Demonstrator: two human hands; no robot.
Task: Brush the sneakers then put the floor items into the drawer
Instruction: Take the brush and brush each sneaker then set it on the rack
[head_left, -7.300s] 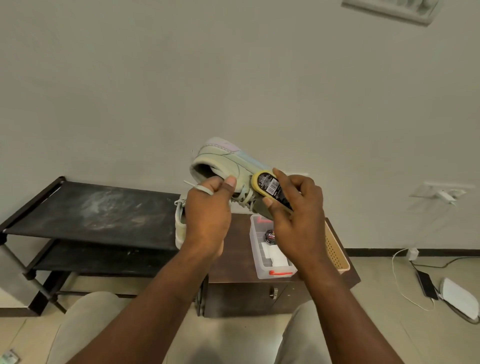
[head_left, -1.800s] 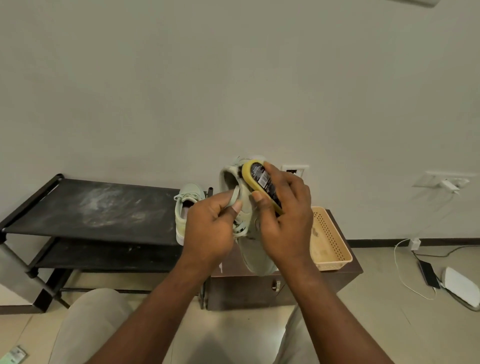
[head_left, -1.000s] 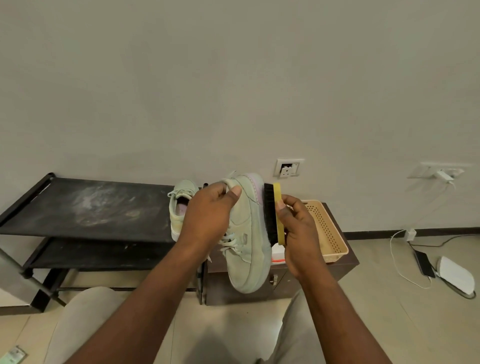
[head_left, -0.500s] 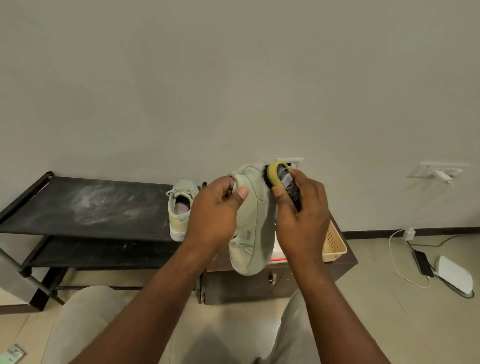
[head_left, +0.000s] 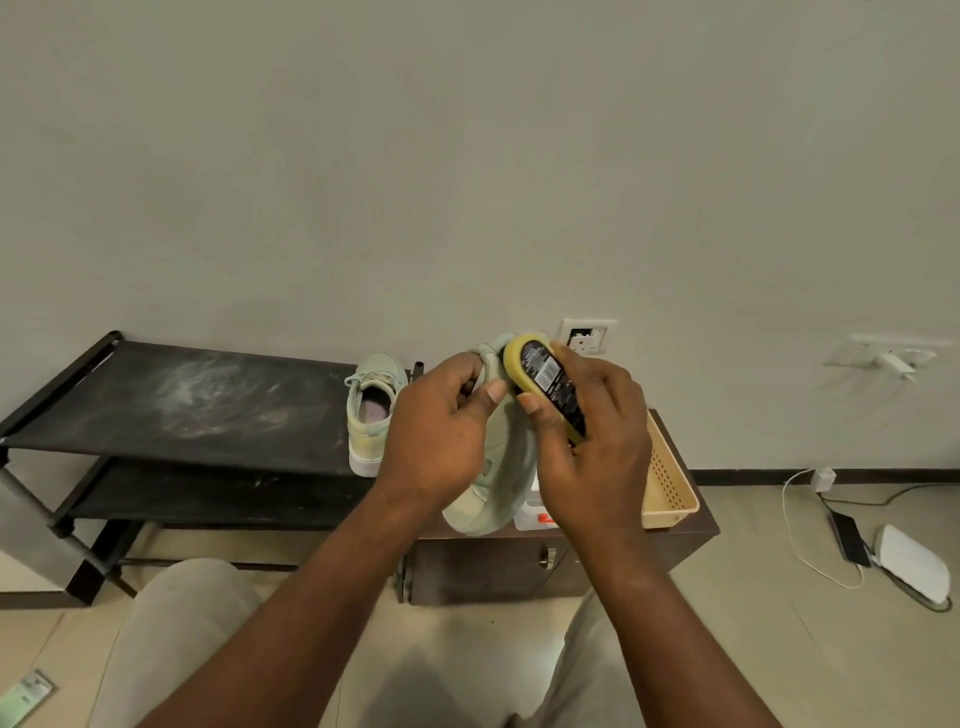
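While the left hand (head_left: 436, 431) curls round the heel collar of the pale green sneaker (head_left: 501, 493), held toe-down above the brown cabinet (head_left: 478, 571), the right hand (head_left: 597, 460) wraps the yellow-backed brush (head_left: 543, 382) and presses it to the shoe's side. With the grip only at the collar, a hard stroke could twist the sneaker loose and drop it. The second sneaker (head_left: 371, 410) sits on the black shoe rack (head_left: 182, 405); the phone (head_left: 850, 536) on the floor is not yet stowed.
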